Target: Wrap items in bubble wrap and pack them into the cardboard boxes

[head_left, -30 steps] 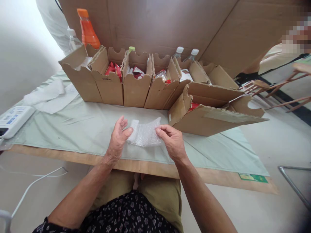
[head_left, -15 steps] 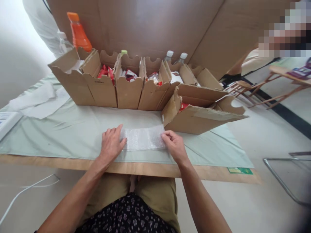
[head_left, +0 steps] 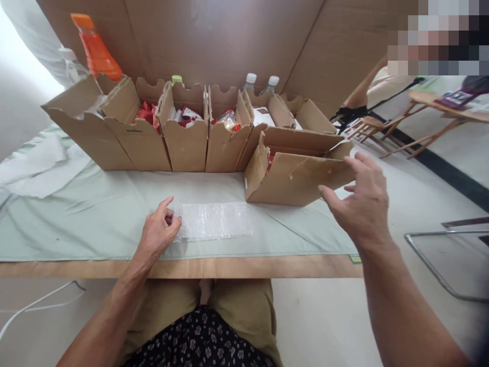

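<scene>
A strip of clear bubble wrap (head_left: pixel 216 220) lies flat on the green cloth in front of me. My left hand (head_left: pixel 157 229) is at its left end, thumb at the edge, index finger stretched out and the other fingers partly curled; I see no firm grip. Over to the right, my right hand (head_left: pixel 361 199) is open, thumb and fingers apart, by the right end of an angled cardboard box (head_left: pixel 294 176). Its fingertips overlap the box's upper edge in view; whether they touch it I cannot tell. Something red shows inside that box.
Behind stands a row of cardboard bins (head_left: pixel 189 148) holding red packets and other small goods. An orange bottle (head_left: pixel 97 51) and white-capped bottles (head_left: pixel 250 80) rise behind them. White sheets (head_left: pixel 36 165) lie at left. Another person's arm (head_left: pixel 369 84) shows at the right, near wooden stools (head_left: pixel 362 127).
My right hand has let go of the bubble wrap's right end, moved right and up to the angled box, and opened. My left hand stays at the wrap's left end, its fingers more curled.
</scene>
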Motion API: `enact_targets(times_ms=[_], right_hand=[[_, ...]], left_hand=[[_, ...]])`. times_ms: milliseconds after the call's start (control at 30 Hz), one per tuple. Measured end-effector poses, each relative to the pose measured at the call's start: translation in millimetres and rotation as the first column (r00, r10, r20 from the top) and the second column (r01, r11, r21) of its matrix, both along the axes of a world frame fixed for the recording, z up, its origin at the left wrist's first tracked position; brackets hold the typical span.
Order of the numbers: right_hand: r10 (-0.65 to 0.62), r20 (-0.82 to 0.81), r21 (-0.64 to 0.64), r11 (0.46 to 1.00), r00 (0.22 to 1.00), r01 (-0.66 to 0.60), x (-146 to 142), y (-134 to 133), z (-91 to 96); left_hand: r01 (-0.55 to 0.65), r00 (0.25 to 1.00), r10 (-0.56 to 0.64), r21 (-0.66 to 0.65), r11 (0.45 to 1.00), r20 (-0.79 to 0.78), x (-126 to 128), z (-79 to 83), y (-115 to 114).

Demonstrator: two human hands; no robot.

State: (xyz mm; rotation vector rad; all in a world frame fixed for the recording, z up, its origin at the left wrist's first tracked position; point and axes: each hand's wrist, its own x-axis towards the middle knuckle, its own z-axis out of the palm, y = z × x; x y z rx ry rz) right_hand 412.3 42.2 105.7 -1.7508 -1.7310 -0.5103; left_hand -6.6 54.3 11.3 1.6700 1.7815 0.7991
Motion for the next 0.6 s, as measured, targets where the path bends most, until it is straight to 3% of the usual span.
enact_targets(times_ms=[133, 300, 600], right_hand=[[0.017, 0.106, -0.01, 1.0, 0.994, -0.016, 11, 8, 9.2], [0.014, 0.065, -0.063, 0.998, 0.998, -0.01, 16, -2, 17.6], [0.02, -0.014, -0.01, 1.0, 1.0, -0.02, 15, -4, 5.5]], left_hand=[[0.014, 0.998, -0.011, -0.055, 0.998, 0.064, -3, 4.0, -1], [0.021, 0.993, -0.009, -0.102, 0.995, 0.116, -4, 10.9, 0], [0.067, 0.975, -0.04, -0.115, 0.991, 0.219, -8, 13.5, 0]])
